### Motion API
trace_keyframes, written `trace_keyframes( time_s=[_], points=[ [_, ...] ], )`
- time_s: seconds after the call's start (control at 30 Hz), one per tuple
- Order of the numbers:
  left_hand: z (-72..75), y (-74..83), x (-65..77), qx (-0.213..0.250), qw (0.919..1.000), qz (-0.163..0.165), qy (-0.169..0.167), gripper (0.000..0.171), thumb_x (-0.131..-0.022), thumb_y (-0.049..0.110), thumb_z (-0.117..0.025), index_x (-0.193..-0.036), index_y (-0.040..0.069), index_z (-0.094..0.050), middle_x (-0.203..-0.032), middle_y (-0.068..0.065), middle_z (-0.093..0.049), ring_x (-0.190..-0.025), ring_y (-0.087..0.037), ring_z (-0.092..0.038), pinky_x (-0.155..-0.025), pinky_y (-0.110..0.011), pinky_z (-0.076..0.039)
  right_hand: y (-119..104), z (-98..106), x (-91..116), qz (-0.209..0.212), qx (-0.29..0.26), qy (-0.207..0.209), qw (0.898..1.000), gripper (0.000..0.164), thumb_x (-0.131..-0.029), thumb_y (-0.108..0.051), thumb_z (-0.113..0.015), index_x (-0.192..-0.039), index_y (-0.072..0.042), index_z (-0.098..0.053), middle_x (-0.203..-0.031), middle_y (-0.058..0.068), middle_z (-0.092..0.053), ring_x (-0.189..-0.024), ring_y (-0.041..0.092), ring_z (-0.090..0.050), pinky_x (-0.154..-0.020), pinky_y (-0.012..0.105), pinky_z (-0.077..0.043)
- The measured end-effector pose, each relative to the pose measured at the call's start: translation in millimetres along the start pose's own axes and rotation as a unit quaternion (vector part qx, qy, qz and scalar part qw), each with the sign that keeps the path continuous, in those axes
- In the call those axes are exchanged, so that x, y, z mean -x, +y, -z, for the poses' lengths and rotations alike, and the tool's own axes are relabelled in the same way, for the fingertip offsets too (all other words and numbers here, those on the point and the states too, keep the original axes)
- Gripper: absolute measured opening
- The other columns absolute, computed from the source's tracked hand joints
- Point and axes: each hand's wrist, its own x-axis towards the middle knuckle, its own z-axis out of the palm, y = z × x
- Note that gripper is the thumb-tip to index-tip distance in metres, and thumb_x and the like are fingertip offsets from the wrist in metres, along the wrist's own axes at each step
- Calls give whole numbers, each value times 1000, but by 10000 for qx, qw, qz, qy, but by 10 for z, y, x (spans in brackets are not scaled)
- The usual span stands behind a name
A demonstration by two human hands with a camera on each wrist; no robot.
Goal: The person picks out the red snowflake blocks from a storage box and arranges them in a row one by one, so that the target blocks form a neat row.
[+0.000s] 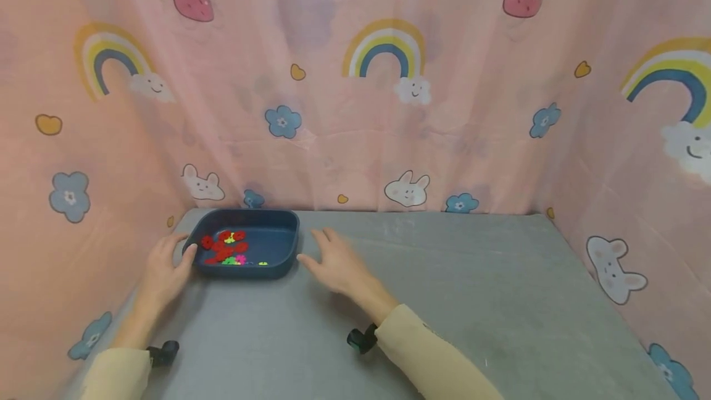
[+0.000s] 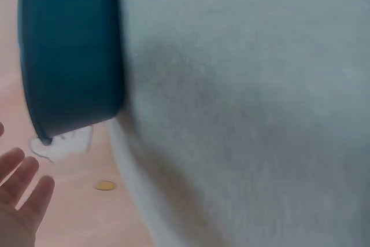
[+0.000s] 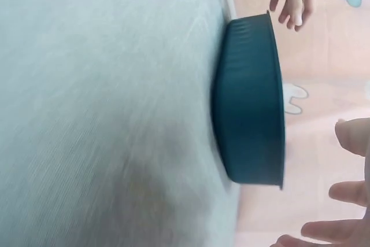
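A dark blue rectangular tray (image 1: 244, 272) sits at the back left of the table. Inside it, mostly toward its left side, lie several small flower-shaped plastic pieces (image 1: 223, 250), largely red, with some green, yellow and pink. My left hand (image 1: 165, 267) is at the tray's left end with fingers spread; the left wrist view shows its fingers (image 2: 23, 177) a little off the tray's wall (image 2: 72, 56). On the other side, my right hand (image 1: 341, 264) hovers just right of the tray, fingers apart and holding nothing. The tray's outer side (image 3: 248, 105) appears in the right wrist view.
The grey tabletop (image 1: 472, 295) stretches to the right and front. A pink curtain (image 1: 355, 147) with printed rainbows, rabbits and flowers surrounds the table at the back and both sides. Dark wrist cameras (image 1: 362, 338) are worn under the beige sleeves (image 1: 428, 350).
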Motion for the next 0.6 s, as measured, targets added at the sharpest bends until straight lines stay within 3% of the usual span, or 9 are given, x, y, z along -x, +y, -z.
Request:
trace_keyframes(
  time_s=[0.27,0.5,0.6],
  points=[
    [-128,-174,-65,921,9929,606,-440,39,-105,17,-56,-133,-11,-51,-134,-37,-47,-121,-56,-48,-97,-68,-43,-107,-289,-234,-36,-930,132,9956,63,-102,-49,-56,-153,-14,-44,-151,11,-47,-138,30,-47,-111,49,-42],
    [-181,-255,-61,1074,9759,1428,-1249,49,-109,31,-47,-144,-4,-43,-151,-37,-35,-134,-58,-39,-108,-68,-34,-86,-463,-302,-128,-1509,149,9884,59,-101,-45,-59,-150,-14,-49,-150,11,-50,-139,30,-46,-111,49,-41],
    [-180,-263,-81,1118,9713,1568,-1393,51,-109,35,-46,-145,-1,-43,-153,-35,-34,-140,-55,-34,-110,-68,-30,-68,-500,-332,-221,-1866,53,9822,58,-102,-44,-60,-151,-15,-49,-151,11,-50,-139,30,-47,-111,50,-42]
  ],
)
